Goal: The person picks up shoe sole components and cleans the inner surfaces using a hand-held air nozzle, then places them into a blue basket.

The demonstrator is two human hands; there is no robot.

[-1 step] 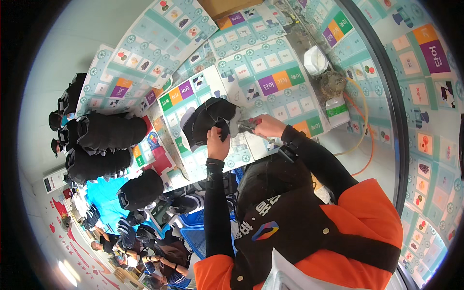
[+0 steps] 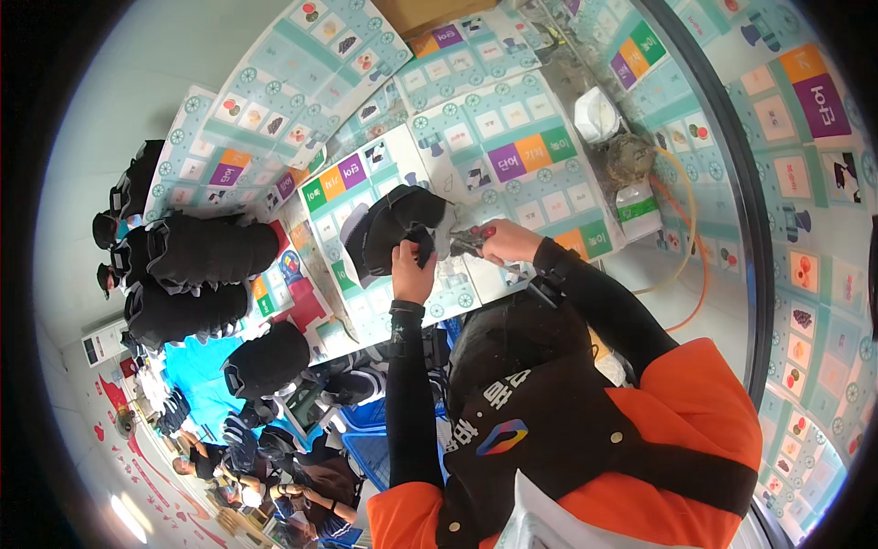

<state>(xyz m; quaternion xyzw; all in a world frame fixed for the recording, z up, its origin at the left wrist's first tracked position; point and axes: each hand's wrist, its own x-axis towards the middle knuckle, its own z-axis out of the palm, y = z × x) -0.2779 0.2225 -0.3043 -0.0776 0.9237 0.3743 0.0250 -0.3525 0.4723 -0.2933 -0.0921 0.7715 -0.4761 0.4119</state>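
Two bare hands are seen at work over a table (image 2: 549, 197) covered with pale printed sheets bearing coloured squares. A soft black fabric cap with a pale lining (image 2: 393, 229) is held up just above the table's middle. The left hand (image 2: 413, 274) is closed on the cap's lower edge, fingers curled tight around the cloth from below. The right hand (image 2: 508, 242) is clamped around a small metal hand tool with a red handle (image 2: 471, 240), whose tip is brought up against the cap's right side; whether it touches the cloth cannot be told.

Left of the table, stacks of finished black caps (image 2: 197, 252) are laid in rows, with another black stack (image 2: 270, 361) lower down, near the table's front corner. Toward the table's far right edge a white cup-like container (image 2: 596, 114), a brownish tangled lump (image 2: 631, 157) and a small white bottle with a green label (image 2: 637, 206) are set close together. An orange cord (image 2: 690, 247) is looped over the right edge of the table.

The cap is judged to be light and limp: it would fold or sag wherever it is not supported, and nothing about it looks fragile. The firmest hold is judged to be at the stitched rim or the stiffer brim, where the layers are thickest, so that the cloth is kept taut against the tool.
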